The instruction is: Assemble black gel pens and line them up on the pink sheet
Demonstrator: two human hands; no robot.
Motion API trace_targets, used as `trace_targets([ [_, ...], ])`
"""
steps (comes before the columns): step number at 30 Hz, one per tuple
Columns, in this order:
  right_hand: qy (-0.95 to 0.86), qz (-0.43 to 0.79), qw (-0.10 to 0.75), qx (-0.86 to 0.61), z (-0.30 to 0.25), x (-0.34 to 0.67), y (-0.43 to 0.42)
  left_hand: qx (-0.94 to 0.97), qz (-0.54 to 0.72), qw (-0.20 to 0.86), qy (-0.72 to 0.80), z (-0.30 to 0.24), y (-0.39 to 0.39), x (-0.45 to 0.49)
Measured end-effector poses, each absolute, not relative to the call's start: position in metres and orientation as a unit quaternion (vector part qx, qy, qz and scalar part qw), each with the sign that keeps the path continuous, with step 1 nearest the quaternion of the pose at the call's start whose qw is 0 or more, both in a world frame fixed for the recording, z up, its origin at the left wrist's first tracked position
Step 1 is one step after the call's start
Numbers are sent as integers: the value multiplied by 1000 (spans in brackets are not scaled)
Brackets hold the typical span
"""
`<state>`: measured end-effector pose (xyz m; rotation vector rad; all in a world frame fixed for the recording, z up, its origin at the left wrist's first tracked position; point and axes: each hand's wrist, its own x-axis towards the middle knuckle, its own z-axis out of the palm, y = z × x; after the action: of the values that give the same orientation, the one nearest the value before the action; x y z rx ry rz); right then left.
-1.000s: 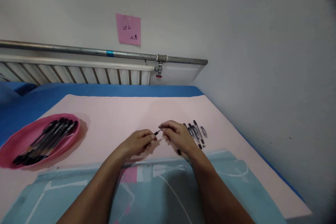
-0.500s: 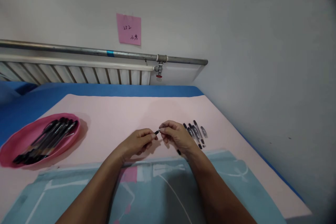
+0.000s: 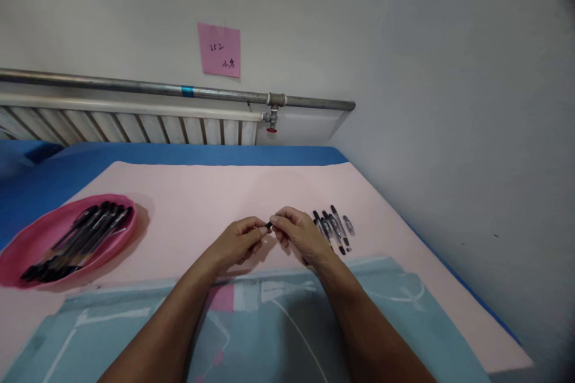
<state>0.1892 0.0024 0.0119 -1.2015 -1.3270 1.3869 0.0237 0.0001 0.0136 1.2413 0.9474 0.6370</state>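
Here, the left hand (image 3: 240, 242) and right hand (image 3: 299, 233) meet at a small black cylindrical piece (image 3: 269, 225)
The left hand is clamped on one end; the right pinches the other, above the pale pink worktop (image 3: 211, 191); slim clear-and-black pens (image 3: 333, 226) lie just right of the hands; darker black pens (image 3: 92, 236) rest in a bright pink oval bowl (image 3: 38, 242), far left.

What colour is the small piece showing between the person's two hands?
The small piece is black, seen in the head view.
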Motion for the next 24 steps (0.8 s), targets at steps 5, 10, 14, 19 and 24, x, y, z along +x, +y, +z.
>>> trace_targets([
  [5,-508,588,456,-435,10,188,5,531,290,679,415,16,-1,21],
  [10,-513,561,458,-461,8,187,4,524,284,686,418,14,0,21],
  [14,-511,576,451,-450,9,187,4,518,283,694,412,15,-1,21],
  [19,-527,535,450,-484,8,188,4,528,280,687,414,13,0,22],
  [24,-525,557,429,-480,8,187,4,526,282,683,422,12,1,22],
])
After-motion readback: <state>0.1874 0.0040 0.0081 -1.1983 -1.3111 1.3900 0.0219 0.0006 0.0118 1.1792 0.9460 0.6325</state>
